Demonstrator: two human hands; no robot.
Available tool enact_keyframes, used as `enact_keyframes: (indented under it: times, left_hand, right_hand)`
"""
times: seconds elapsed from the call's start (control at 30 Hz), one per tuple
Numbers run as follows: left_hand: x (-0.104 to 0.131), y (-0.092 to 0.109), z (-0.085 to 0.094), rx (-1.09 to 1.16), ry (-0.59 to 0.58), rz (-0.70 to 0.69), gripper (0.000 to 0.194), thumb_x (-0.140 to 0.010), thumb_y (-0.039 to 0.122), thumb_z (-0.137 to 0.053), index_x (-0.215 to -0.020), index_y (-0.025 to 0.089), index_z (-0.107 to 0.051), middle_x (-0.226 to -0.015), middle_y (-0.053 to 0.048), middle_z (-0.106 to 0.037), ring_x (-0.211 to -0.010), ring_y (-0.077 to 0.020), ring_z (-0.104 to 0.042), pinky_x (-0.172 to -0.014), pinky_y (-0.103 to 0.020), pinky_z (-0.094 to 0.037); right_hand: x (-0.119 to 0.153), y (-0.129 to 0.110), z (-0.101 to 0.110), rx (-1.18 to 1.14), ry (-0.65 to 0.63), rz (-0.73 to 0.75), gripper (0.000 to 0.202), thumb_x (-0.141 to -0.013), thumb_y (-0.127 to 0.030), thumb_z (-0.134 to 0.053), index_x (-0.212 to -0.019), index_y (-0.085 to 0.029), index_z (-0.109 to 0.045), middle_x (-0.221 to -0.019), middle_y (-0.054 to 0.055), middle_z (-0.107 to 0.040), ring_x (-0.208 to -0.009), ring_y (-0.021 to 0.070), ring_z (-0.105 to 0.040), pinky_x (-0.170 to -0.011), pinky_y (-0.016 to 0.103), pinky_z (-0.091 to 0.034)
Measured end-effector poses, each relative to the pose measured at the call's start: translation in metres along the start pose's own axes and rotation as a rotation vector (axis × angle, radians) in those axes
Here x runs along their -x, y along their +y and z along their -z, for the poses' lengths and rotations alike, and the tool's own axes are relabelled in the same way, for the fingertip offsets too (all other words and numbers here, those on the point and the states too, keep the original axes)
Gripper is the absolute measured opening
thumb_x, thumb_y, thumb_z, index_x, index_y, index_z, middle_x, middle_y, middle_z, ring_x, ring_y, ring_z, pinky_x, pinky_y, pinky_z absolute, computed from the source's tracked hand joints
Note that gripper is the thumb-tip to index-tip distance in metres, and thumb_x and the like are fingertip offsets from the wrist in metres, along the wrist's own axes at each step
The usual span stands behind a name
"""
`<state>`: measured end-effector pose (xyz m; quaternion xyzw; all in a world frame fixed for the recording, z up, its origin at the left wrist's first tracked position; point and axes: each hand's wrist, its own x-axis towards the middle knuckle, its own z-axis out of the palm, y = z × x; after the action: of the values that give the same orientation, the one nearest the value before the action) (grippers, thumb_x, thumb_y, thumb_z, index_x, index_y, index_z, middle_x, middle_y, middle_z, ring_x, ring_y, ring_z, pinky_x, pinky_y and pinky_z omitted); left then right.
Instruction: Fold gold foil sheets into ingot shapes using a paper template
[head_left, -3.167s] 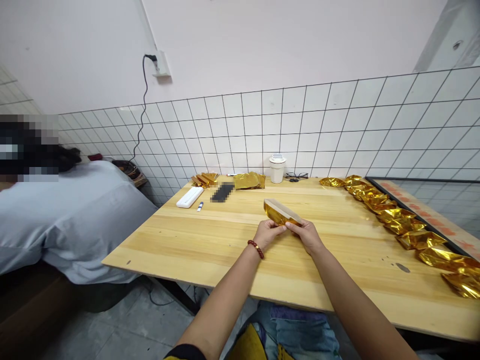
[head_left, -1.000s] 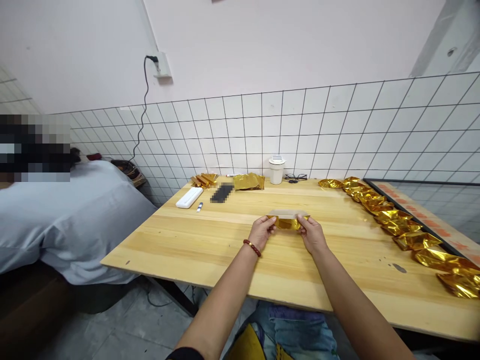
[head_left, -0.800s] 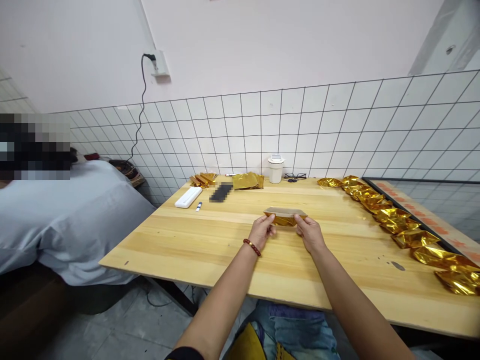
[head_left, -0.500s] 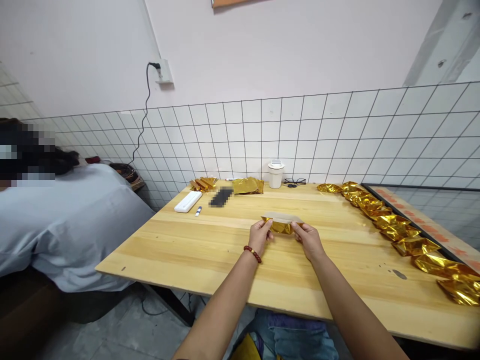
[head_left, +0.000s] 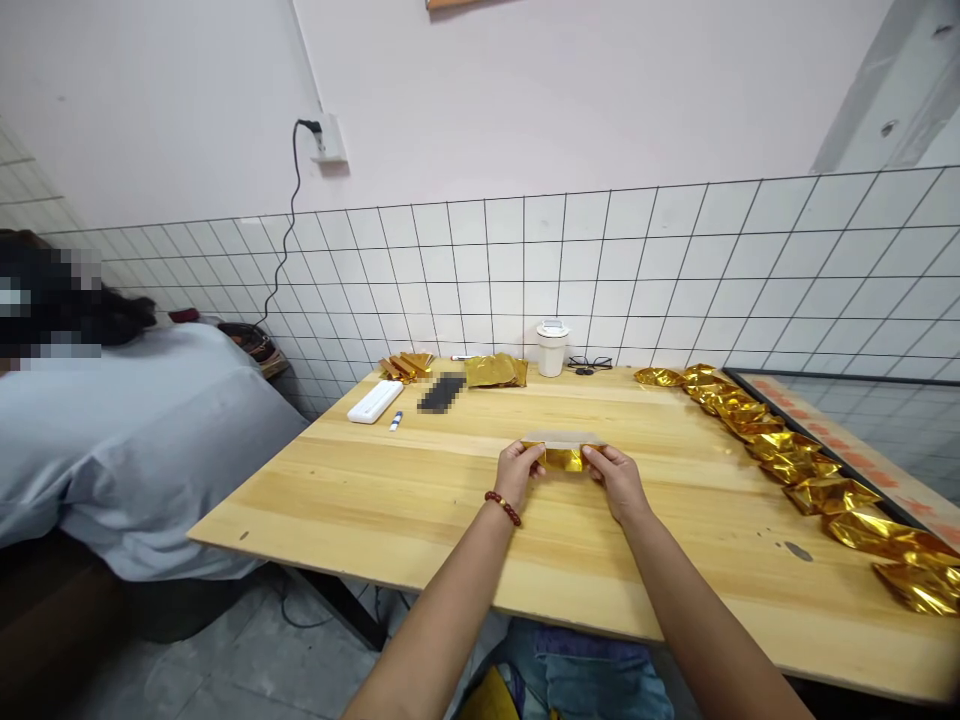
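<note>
Between my two hands is a sheet of gold foil paper (head_left: 564,460), its lower part shiny gold and a pale strip showing along the far edge. My left hand (head_left: 520,472) pinches its left end between thumb and fingers; a red bead bracelet (head_left: 502,507) circles that wrist. The right end is pinched by my right hand (head_left: 616,480). Folded gold foil pieces (head_left: 795,465) lie in a long row down the right side of the table. At the back, a flat stack of gold foil sheets (head_left: 495,371) lies near a pile of narrow folded gold strips (head_left: 406,367).
On the wooden table (head_left: 360,500) are a white power bank (head_left: 376,402), a small blue-and-white tube (head_left: 395,421), a blurred dark object (head_left: 442,393), a white lidded cup (head_left: 552,350) and glasses (head_left: 590,364). A dark-framed panel (head_left: 847,400) borders the right. A person in light clothing (head_left: 165,450) leans at left.
The foil's gold part now looks flatter and more even between my fingers. Both hands keep their pinch in nearly the same place, and the view has shifted slightly.
</note>
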<state>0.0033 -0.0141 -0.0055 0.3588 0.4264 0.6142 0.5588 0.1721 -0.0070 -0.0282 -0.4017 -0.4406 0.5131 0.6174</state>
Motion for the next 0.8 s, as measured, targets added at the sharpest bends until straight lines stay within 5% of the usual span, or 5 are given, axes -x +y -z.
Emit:
enact_keyframes:
  times: [0.47, 0.8]
  left_hand:
    - [-0.001, 0.001, 0.003, -0.012, -0.039, -0.049, 0.02, -0.058, 0.026, -0.073, -0.063, 0.016, -0.056, -0.056, 0.004, -0.056, -0.041, -0.0067, -0.048, -0.041, -0.021, -0.032]
    - [0.001, 0.005, 0.001, 0.032, -0.025, 0.014, 0.02, -0.052, 0.02, -0.068, -0.071, 0.013, -0.068, -0.052, 0.003, -0.058, -0.036, -0.0065, -0.046, -0.04, -0.021, -0.03]
  right_hand:
    - [0.004, -0.01, -0.005, -0.042, -0.026, -0.033, 0.03, -0.059, -0.037, -0.082, -0.078, -0.017, -0.07, -0.054, -0.004, -0.052, -0.044, 0.0057, -0.032, -0.044, 0.023, -0.021]
    - [0.001, -0.008, -0.002, -0.076, -0.012, -0.063, 0.035, -0.057, -0.031, -0.08, -0.088, -0.019, -0.071, -0.064, -0.003, -0.06, -0.043, 0.0048, -0.034, -0.042, 0.022, -0.023]
